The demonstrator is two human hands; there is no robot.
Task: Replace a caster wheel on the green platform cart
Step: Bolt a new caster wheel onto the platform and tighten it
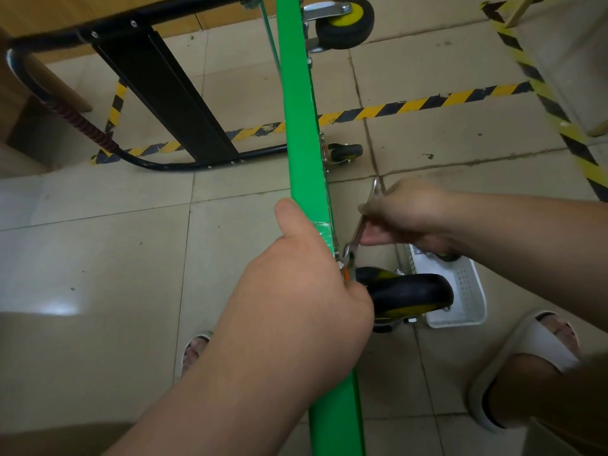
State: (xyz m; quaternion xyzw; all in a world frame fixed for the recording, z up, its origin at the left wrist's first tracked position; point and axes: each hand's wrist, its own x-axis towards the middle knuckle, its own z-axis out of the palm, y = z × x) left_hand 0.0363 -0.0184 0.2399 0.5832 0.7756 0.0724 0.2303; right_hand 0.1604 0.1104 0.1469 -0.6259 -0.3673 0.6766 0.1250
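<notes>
Left hand [302,291] clamped round green cart [299,126] edge (black-yellow caster [408,294]), right hand [411,215] gripping wrench [357,232].

No words, numbers or brand marks can be read anywhere. The only sign is yellow-and-black striped warning tape [427,105] stuck across the beige tiled floor [98,258], without lettering.

Head view—steeply down, close over the cart [306,179], perhaps blurred.
</notes>
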